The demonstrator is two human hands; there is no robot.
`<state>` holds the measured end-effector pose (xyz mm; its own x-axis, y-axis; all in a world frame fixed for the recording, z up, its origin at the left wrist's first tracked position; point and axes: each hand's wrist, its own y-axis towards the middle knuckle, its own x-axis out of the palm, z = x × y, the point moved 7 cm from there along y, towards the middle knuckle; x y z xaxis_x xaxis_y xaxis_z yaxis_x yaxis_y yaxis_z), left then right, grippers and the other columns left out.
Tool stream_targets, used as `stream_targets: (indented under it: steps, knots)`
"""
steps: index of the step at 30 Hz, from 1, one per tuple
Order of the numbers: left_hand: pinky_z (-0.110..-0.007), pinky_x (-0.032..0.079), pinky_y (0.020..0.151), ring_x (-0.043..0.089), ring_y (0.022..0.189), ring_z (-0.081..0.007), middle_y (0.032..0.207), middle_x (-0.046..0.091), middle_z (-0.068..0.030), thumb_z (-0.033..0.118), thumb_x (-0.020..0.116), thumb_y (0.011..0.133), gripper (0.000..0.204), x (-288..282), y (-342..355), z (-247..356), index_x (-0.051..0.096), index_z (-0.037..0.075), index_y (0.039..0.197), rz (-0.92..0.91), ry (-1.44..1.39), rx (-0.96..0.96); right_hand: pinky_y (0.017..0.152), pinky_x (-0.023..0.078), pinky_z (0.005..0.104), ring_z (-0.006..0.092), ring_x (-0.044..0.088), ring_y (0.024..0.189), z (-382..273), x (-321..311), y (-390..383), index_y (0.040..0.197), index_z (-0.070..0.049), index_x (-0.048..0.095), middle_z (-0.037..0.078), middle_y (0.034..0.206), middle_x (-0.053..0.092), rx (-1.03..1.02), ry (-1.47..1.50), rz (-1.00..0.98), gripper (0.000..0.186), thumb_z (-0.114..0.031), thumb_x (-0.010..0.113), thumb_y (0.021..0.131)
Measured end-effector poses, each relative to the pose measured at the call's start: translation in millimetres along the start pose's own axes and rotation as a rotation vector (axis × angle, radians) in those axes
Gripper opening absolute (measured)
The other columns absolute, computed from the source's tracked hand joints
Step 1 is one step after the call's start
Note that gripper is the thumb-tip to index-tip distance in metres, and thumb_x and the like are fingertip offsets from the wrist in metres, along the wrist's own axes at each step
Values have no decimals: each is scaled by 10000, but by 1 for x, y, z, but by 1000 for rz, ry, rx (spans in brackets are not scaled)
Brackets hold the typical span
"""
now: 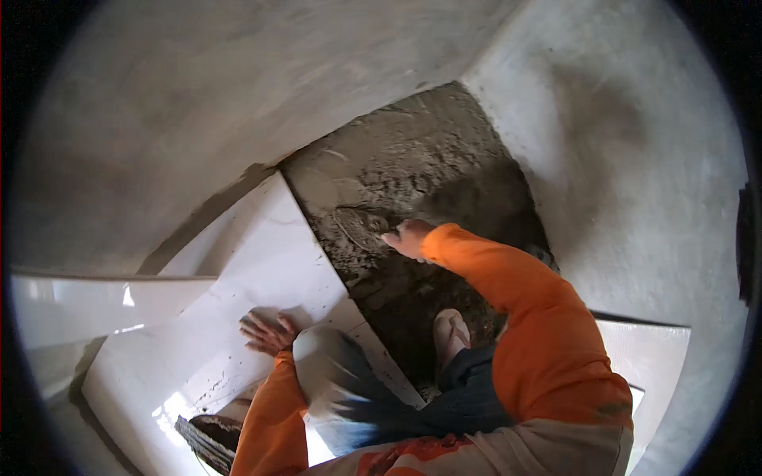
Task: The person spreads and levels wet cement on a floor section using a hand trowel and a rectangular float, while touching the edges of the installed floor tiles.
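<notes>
My left hand rests on the glossy white floor tile, its fingers spread and holding nothing. Out over the bed of wet grey mortar, my right hand is closed round the handle of a trowel. The trowel's blade lies against the mortar, so smeared with it that its outline is hard to make out. The handle is mostly hidden in my fist. Along the tile's straight edge, the mortar begins directly, rough and lumpy near the trowel and smoother toward the far wall.
Grey plastered walls meet at the far corner of the mortar. One sandalled foot is on the mortar side, near my right knee. A dark, mortar-crusted container sits beside my left forearm. A pale panel stands by the right wall.
</notes>
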<state>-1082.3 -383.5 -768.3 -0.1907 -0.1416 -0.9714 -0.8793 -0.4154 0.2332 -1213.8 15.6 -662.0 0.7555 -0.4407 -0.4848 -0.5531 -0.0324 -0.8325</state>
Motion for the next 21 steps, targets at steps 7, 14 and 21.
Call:
stream_targets:
  steps: [7,14,21]
  knots:
    - [-605,151,1017,190,1361,-361,1477,212,-185,535,345,848,709,18,-2,-22,277,130,1426,-58,73,-32,965,383,460,294,540,1100,173,-98,-57,1405,-18,241,211,1177,554,218,603,264,903,-675,431,816]
    - [-624,167,1006,184,1360,-370,1484,190,-183,516,353,848,708,13,4,-26,256,127,1431,-52,101,-42,578,477,415,244,561,584,201,-123,28,1030,-10,614,115,740,614,322,816,379,692,-631,351,875]
    - [-629,127,1019,148,1365,-383,1488,168,-183,513,368,850,717,4,7,-17,248,109,1431,-147,21,-51,717,469,410,302,580,736,86,-92,33,1150,66,511,201,918,604,21,209,356,670,-536,336,915]
